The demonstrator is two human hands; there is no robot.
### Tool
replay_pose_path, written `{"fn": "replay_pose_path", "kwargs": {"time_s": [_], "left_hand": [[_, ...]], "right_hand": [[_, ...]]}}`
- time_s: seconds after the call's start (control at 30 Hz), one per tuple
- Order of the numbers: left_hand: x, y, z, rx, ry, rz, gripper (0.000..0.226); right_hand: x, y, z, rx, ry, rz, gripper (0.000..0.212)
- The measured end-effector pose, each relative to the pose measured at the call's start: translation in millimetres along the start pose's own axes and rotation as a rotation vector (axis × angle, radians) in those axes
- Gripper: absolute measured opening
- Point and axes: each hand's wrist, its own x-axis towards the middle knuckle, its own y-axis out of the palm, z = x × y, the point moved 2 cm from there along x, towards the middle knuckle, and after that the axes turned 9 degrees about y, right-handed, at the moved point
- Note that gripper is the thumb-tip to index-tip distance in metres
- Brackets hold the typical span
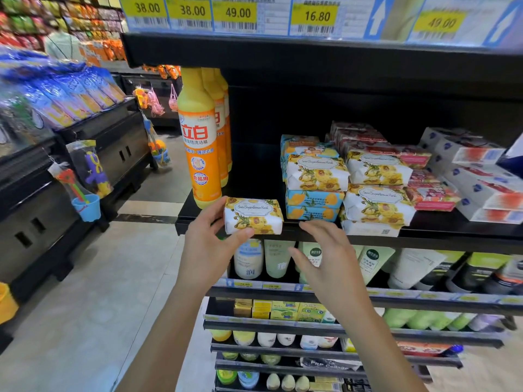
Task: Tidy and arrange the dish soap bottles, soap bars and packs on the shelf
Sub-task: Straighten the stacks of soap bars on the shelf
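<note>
My left hand (210,244) grips a white soap bar with yellow flowers (254,216) at the front edge of the black shelf (441,233), just right of the orange dish soap bottles (201,154). My right hand (325,256) hovers open below the shelf edge, fingers spread, touching nothing. Further right, stacks of matching flowered soap bars (317,172) sit on blue soap packs (312,206). Another flowered stack (377,205) stands beside red soap packs (433,198) and white boxed soaps (481,188).
Price tags (237,12) line the shelf above. Lower shelves hold lotion bottles (249,260) and small boxes (283,309). A black display counter (85,171) with hanging toys stands across the aisle on the left; tiled floor lies between.
</note>
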Motion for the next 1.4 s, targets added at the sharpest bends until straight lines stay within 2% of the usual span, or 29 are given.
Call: {"fn": "replay_pose_path", "kwargs": {"time_s": [0.2, 0.37, 0.5, 0.57, 1.13, 1.27, 1.33, 1.4], "left_hand": [[6.7, 9.4, -1.4, 0.269, 0.073, 0.002, 0.081], [7.7, 12.0, -1.4, 0.536, 0.259, -0.058, 0.066], [3.3, 23.7, -0.6, 0.724, 0.551, -0.070, 0.045], [6.9, 28.5, 0.4, 0.759, 0.617, -0.076, 0.038], [90.1, 65.0, 3.5, 0.867, 0.470, -0.043, 0.027], [88.2, 61.0, 6.1, 0.800, 0.472, -0.047, 0.035], [80.5, 57.2, 1.9, 0.697, 0.475, -0.049, 0.038], [69.4, 52.9, -7.1, 0.557, 0.467, -0.042, 0.038]], "right_hand": [[7.5, 18.3, -5.9, -0.211, -0.114, -0.225, 0.046], [10.2, 22.8, -9.8, -0.193, -0.128, -0.297, 0.041], [10.2, 24.9, -14.1, -0.153, -0.132, -0.295, 0.041], [10.8, 25.6, -15.4, -0.141, -0.133, -0.296, 0.040], [8.9, 25.3, -16.9, -0.078, -0.143, -0.281, 0.041], [5.0, 15.1, -9.9, -0.044, -0.099, -0.167, 0.043], [-0.8, 0.1, -3.9, 0.039, -0.050, -0.098, 0.041], [-7.0, -20.6, 2.0, 0.110, -0.047, -0.105, 0.036]]}}
